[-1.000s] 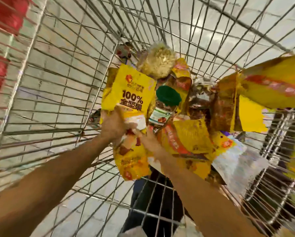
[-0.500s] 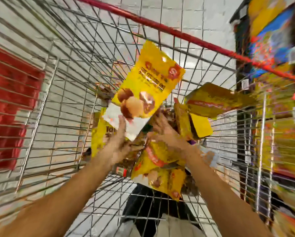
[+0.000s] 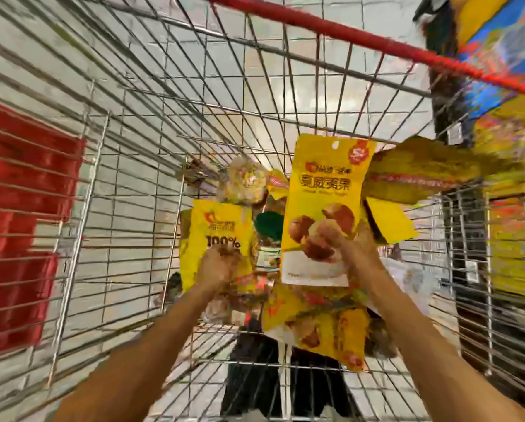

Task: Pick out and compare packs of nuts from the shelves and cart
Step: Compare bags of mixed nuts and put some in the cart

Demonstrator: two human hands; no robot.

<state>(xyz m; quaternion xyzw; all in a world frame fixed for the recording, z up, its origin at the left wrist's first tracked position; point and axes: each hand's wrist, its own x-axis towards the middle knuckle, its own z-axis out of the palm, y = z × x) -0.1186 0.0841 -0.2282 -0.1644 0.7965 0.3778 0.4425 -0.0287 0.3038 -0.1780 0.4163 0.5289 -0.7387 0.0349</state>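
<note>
Yellow film fills the middle of the frame. The right hand (image 3: 346, 251) grips a macadamia pack (image 3: 325, 190) by its lower part, fingers curled round it. It holds the pack upright above the heap, printed front facing the camera, most likely so the label can be read. Left of centre, the left hand (image 3: 217, 266) is down on a yellow pack marked "100%" (image 3: 212, 229), which leans among the goods in the wire cart (image 3: 133, 166). Blur hides those fingers, so I cannot tell whether they pinch the pack or only touch it. Reaching for it while the other pack is raised suggests the two are meant to be set side by side for comparison.

A green-lidded jar (image 3: 268, 228) stands between the two packs, and a clear bag of pale nuts (image 3: 244, 182) sits above them. Another yellow nut pack (image 3: 331, 333) lies below the raised one at lower centre. At the right a flat yellow pack (image 3: 422, 175) juts near the cart's wall; what holds it there is unclear.
</note>
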